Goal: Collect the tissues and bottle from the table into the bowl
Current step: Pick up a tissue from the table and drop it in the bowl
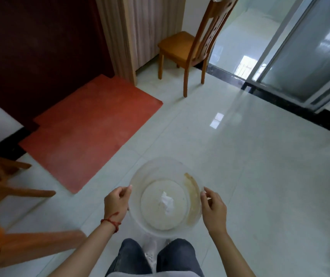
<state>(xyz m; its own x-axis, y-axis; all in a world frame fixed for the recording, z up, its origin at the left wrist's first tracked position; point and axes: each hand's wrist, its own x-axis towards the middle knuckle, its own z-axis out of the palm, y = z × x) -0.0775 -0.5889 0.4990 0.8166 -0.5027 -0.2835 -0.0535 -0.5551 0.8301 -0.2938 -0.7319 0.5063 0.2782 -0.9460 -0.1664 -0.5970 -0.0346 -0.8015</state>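
Note:
I hold a clear plastic bowl in front of me, above the tiled floor. My left hand pinches its left rim and my right hand pinches its right rim. A crumpled white tissue lies in the bottom of the bowl. A brownish curved smear shows on the bowl's right inner wall. No bottle and no table top are in view.
A wooden chair stands at the back near a sliding glass door. Red mats lie on the floor at left. Blurred wooden furniture legs stick in from the left edge. My legs and shoes are below.

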